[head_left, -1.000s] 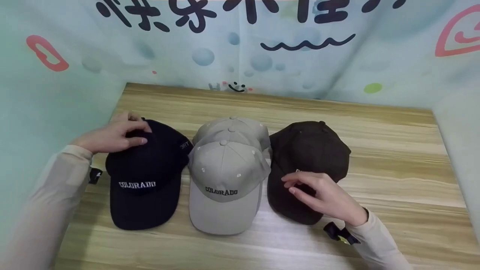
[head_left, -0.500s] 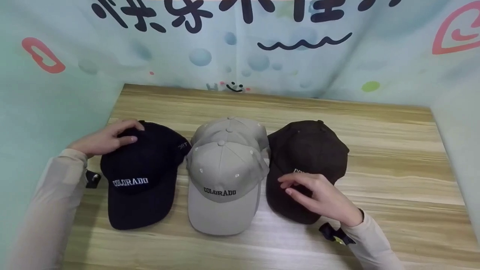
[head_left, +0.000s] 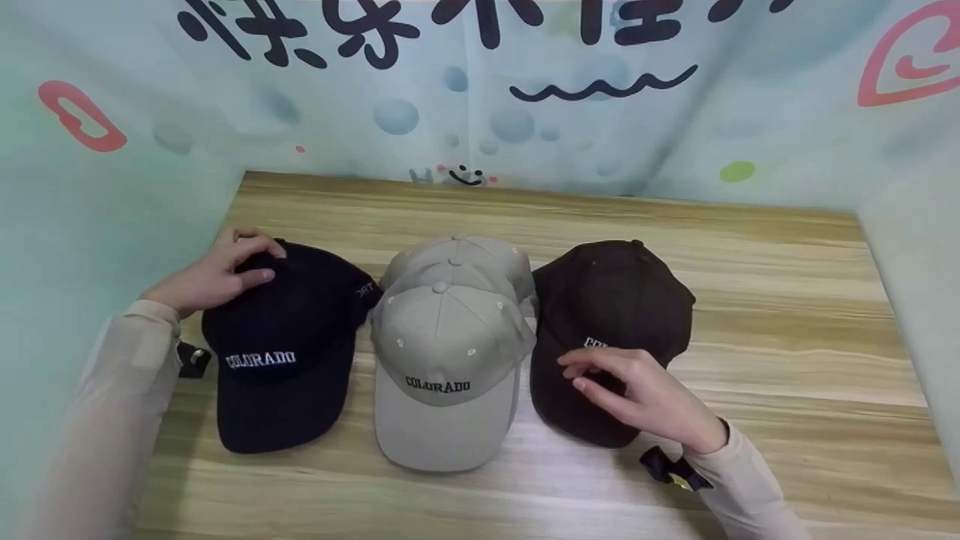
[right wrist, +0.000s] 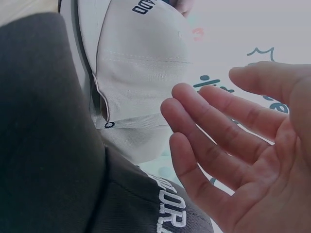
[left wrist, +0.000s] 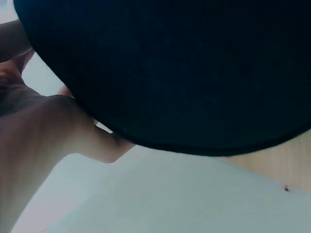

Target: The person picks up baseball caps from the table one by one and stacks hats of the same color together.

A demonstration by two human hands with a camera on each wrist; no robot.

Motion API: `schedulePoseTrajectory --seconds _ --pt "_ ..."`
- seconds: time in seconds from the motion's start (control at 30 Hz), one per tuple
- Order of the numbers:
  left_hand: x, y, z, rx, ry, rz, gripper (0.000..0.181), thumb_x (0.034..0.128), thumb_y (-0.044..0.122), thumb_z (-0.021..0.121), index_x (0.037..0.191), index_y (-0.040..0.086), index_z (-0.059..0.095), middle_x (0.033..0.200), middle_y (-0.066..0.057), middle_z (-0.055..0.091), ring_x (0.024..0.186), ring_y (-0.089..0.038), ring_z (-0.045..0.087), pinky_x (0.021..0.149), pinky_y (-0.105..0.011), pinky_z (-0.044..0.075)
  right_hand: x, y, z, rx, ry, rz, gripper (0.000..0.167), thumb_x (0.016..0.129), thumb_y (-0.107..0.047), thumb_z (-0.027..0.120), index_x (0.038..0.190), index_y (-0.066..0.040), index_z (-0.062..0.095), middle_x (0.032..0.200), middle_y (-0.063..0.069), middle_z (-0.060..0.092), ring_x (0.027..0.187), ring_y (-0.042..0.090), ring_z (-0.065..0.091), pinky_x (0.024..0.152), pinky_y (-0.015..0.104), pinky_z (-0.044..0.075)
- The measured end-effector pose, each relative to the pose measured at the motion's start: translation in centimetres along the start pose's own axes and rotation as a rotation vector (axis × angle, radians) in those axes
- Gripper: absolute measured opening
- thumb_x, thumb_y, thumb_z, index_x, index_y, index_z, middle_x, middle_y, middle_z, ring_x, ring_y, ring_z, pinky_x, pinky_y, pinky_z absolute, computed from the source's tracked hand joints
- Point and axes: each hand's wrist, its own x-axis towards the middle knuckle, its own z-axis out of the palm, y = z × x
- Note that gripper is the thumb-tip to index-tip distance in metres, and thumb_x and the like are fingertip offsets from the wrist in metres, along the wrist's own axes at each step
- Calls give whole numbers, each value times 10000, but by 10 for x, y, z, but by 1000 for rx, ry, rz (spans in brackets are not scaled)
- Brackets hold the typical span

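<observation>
A navy baseball cap (head_left: 285, 322) with white COLORADO lettering lies at the left, brim toward me. My left hand (head_left: 217, 274) grips the back left of its crown, thumb and fingers bent over the cloth. The cap's dark brim (left wrist: 184, 77) hides part of that hand (left wrist: 53, 121) in the left wrist view. Nested in the middle are three grey baseball caps (head_left: 450, 345). To their right sits a dark brown baseball cap (head_left: 622, 300). Over its brim my right hand (head_left: 645, 394) hovers, fingers relaxed; the right wrist view shows this hand (right wrist: 243, 150) holding nothing.
The caps stand in a row on a wood-grain table (head_left: 795, 322). A printed cloth backdrop (head_left: 330, 112) closes off the back and both sides. Each wrist carries a dark strap mount, such as the right strap (head_left: 675, 469).
The navy cap has shifted slightly left with my left hand and turned a little. Fingers of that hand lowered, then lifted again. My right hand and the other caps stay put.
</observation>
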Motion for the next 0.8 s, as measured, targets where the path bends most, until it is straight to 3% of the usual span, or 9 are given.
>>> schedulePoseTrajectory --seconds 0.2,0.33,0.5,0.63,0.8 --pt "5 7 1 73 -11 -19 183 995 36 491 1167 -27 496 1332 -300 272 1197 -470 228 945 -624 213 -1 1 0 8 13 4 237 907 15 621 1140 -18 651 986 40 690 893 184 663 774 290 524" --pt "7 16 2 193 -35 -59 244 994 55 483 1229 -13 476 1357 -319 303 1231 -512 280 952 -682 209 -2 2 -1 -11 17 22 229 913 2 620 1139 -18 652 982 36 690 893 182 662 775 283 520" --pt "11 41 17 389 42 -107 350 975 138 509 1305 39 451 1434 -308 272 1286 -560 223 929 -775 37 -4 3 -4 -50 39 55 214 908 -11 634 1120 -14 660 1001 42 691 934 145 651 825 256 495" --pt "16 67 36 437 68 -49 432 967 198 556 1362 70 434 1492 -286 209 1335 -552 137 949 -754 -56 -4 4 -6 -83 56 58 207 909 -25 635 1114 -24 665 1050 47 686 1002 147 632 880 233 464" --pt "27 92 51 474 88 40 485 973 229 572 1412 96 417 1535 -234 173 1385 -497 80 969 -742 -68 -5 4 -8 -103 69 64 203 912 -43 638 1112 -40 672 1086 34 682 1076 152 603 920 210 433"
